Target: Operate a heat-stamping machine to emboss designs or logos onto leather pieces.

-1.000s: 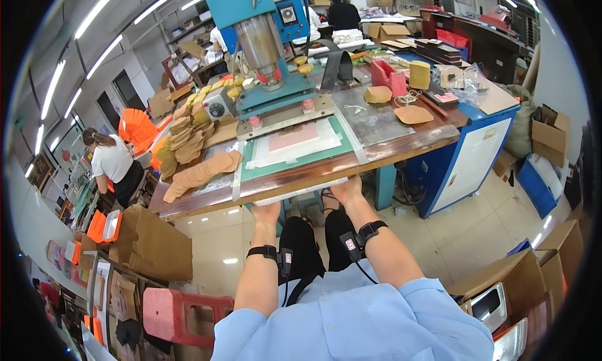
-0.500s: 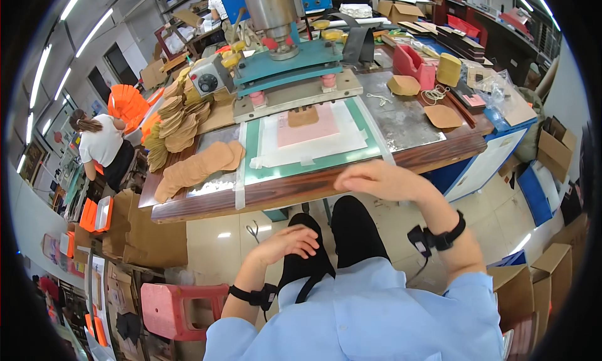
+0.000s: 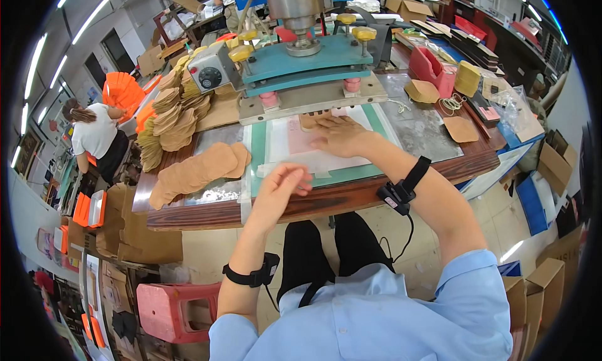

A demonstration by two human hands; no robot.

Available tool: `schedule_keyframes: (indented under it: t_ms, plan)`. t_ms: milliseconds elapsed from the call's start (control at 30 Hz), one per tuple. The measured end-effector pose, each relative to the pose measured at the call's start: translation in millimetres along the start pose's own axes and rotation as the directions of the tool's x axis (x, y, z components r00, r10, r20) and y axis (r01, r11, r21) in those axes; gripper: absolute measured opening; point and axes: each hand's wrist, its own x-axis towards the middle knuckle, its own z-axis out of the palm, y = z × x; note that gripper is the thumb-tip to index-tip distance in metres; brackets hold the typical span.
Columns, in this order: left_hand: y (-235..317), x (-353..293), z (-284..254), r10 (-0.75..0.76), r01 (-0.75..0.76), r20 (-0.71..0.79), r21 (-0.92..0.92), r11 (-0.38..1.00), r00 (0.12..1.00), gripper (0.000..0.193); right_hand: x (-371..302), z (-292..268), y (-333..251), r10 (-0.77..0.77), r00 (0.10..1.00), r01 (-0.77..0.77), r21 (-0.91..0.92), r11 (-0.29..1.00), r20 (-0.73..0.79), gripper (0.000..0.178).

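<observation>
Under the teal plates of a press [image 3: 307,66], a tan leather-like piece [image 3: 311,119] with a notched far edge lies on a pink sheet [image 3: 296,141]. My right hand [image 3: 340,136] reaches across that sheet with fingers stretched out and fairly flat; its fingertips are at the right side of the tan piece. Whether they press on it I cannot tell. My left hand [image 3: 283,187] hovers by the front edge of the green mat [image 3: 357,173], its fingers loosely bent and nothing visible in them. Left of the mat, a fanned row of tan pieces [image 3: 199,173] rests on the table.
Stacks of tan pieces [image 3: 179,120] stand beside a grey dial box [image 3: 214,69]. To the right are a pink holder [image 3: 433,69], yellowish blocks [image 3: 422,91], string and a single tan piece [image 3: 461,129]. A red stool [image 3: 169,311] stands at lower left; a person [image 3: 94,135] sits farther back.
Both hands have moved up and forward: the right from the table's front edge onto the pink sheet, the left from above my lap to the mat's edge. The view has shifted slightly.
</observation>
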Motion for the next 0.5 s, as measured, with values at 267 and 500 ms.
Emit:
schedule_keyframes:
  t_ms: [267, 500]
  plan:
    - [-7.3, 10.5, -10.1, -0.051, -0.03, -0.277, -0.28, 0.96, 0.959, 0.045, -68.2, -9.8, -47.1, -0.466, 0.801, 0.555, 0.171, 0.814, -0.376, 0.049]
    - [17.4, 3.3, -57.0, -0.037, 0.026, -0.408, -0.034, 0.999, 0.912, 0.011, -134.1, -18.3, 17.5, -0.206, 0.885, 0.369, 0.357, 0.858, -0.418, 0.033]
